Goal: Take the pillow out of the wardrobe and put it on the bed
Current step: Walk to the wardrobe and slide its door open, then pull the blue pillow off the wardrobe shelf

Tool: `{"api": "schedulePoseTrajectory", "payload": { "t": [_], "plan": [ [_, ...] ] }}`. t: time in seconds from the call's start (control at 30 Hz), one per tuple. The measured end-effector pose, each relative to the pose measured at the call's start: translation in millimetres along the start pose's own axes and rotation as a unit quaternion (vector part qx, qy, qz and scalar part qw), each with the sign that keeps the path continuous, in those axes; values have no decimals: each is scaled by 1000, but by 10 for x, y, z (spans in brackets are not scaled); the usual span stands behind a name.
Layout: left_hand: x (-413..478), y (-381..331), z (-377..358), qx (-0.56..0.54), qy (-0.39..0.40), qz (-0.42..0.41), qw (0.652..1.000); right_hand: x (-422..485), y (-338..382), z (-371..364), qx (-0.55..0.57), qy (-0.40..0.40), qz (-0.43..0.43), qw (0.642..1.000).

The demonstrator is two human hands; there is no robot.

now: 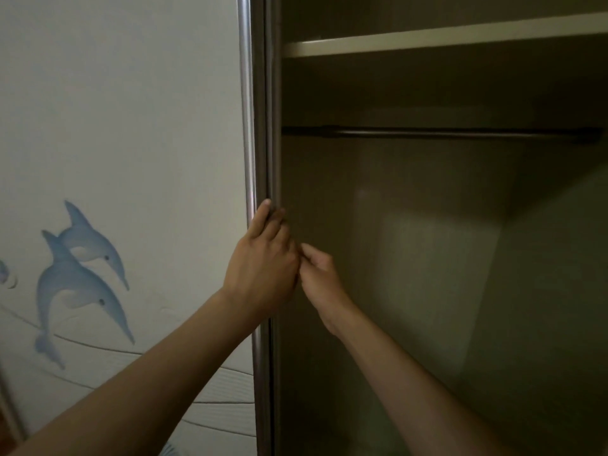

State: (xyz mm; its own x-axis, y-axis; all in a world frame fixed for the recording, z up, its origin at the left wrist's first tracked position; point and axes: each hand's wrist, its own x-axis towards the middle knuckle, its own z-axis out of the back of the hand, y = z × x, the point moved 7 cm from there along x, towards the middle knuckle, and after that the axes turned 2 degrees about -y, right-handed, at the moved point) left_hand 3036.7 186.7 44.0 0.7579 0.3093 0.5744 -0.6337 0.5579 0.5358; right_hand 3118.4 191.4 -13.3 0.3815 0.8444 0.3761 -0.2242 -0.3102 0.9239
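Observation:
The wardrobe's sliding door [125,153] is white with blue dolphins painted on it and has a metal edge rail [247,103]. My left hand [263,264] is wrapped around that metal edge at mid height. My right hand [320,278] sits just right of it, fingers curled against the door's inner edge and touching my left hand. The wardrobe stands open on the right, showing a dim interior [444,258]. No pillow and no bed are in view.
Inside the wardrobe a pale shelf [444,37] runs across the top. A dark hanging rail [444,133] spans below it, with nothing hanging on it. The back and right walls of the compartment are bare.

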Motion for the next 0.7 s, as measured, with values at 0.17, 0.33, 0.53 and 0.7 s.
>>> {"api": "schedulePoseTrajectory", "payload": {
  "t": [0.17,0.33,0.53,0.7],
  "plan": [
    [-26,37,-9,-17,-3,3,1000,-19,-21,-52,2,10,-29,1000],
    [6,10,64,-105,-37,38,993,-59,-13,46,0,7,-51,999],
    [84,-95,121,-313,-90,91,941,-164,158,423,13,-39,-13,999],
    [190,-338,133,-444,-106,112,883,-323,291,884,-12,-93,10,996]
  ]
}}
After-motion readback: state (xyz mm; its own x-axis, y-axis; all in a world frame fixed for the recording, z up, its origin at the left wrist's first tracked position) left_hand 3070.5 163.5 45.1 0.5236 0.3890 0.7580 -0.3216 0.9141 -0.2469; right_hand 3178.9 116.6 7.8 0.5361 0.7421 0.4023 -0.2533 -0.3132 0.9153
